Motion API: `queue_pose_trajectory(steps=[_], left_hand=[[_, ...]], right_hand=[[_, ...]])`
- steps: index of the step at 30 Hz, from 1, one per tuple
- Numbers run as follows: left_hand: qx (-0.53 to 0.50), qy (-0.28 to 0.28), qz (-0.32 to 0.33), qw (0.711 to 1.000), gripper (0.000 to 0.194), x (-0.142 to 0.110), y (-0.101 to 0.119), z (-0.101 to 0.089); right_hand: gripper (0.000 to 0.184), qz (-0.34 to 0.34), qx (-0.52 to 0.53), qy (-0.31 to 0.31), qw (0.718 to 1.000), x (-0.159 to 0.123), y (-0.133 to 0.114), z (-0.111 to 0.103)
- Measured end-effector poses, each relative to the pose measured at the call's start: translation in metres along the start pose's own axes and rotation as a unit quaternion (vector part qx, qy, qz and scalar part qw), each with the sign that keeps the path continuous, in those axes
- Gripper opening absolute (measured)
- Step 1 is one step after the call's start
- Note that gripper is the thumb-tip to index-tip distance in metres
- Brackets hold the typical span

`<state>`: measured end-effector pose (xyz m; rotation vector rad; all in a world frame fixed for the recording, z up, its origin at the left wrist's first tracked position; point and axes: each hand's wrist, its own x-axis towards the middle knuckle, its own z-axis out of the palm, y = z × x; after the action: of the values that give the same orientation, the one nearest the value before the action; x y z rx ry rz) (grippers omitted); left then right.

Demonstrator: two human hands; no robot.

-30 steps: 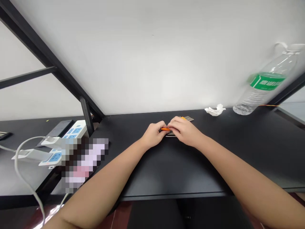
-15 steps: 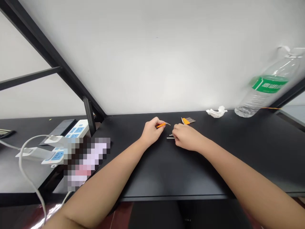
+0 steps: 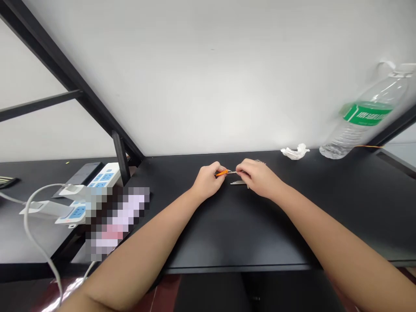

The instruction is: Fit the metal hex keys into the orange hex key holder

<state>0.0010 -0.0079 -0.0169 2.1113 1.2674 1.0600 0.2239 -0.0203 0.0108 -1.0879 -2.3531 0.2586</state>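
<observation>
We see the orange holder (image 3: pixel 222 173) pinched in the left hand (image 3: pixel 207 180); beside it, the right hand (image 3: pixel 256 177) pinches a rod (image 3: pixel 232 172) (partly hidden) between its fingertips.

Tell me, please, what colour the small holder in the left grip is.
The small holder in the left grip looks mostly orange, as the head view shows.

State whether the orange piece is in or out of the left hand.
In: the left hand pinches the orange piece, whose orange side shows within its grip.
</observation>
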Motion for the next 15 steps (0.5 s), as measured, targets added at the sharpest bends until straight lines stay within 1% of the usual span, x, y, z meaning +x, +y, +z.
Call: queue_pose_trajectory(steps=[3,6,11,15], left_hand=[[0.007,-0.007,0.000,1.000,0.002,-0.0002,-0.0002,0.0004],[0.008,-0.013,0.005,1.000,0.003,-0.0004,-0.0003,0.0003],[0.026,-0.038,0.035,0.998,0.004,-0.0009,0.0024,-0.0019],[0.040,-0.057,0.054,0.996,0.007,-0.0028,0.0078,-0.0013]], right_hand=[[0.020,-0.004,0.021,0.012,1.000,0.0004,-0.0003,-0.0011],[0.021,-0.010,0.014,0.012,1.000,0.0003,0.0008,-0.0017],[0.025,-0.021,-0.045,0.002,0.999,-0.0010,0.0020,-0.0049],[0.031,-0.041,-0.096,-0.026,0.994,0.0006,-0.0066,-0.0027]])
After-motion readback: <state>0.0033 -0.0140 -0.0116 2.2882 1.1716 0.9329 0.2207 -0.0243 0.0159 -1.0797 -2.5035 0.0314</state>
